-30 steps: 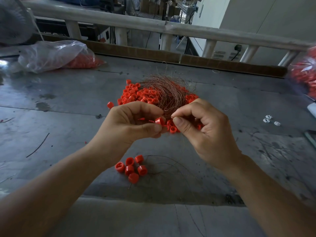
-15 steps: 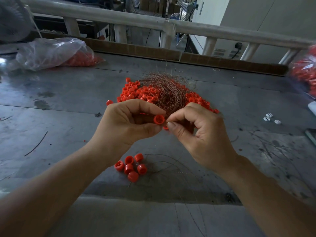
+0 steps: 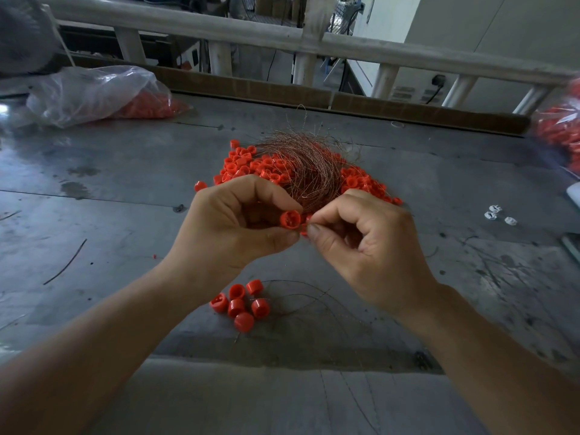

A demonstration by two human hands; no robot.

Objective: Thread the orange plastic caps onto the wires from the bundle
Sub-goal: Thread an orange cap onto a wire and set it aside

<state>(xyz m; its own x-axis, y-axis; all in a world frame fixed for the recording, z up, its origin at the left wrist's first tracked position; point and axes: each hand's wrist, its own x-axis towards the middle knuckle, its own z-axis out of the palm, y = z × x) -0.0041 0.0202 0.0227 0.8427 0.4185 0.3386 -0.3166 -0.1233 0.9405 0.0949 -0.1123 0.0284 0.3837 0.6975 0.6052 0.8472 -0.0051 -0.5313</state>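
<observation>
The left hand (image 3: pixel 232 227) pinches one cap (image 3: pixel 290 219) between thumb and forefinger, its open mouth turned toward the right hand (image 3: pixel 367 246). That hand's thumb and forefinger are pressed together just beside it, presumably on a wire too fine for me to see. I'd hold the cap steady, grip close to the wire's tip so it can't buckle, and feed it straight in. At twelve o'clock the bundle (image 3: pixel 310 164) lies over the pile (image 3: pixel 248 166) of caps. At six o'clock, six more sit on the bench (image 3: pixel 94 215).
</observation>
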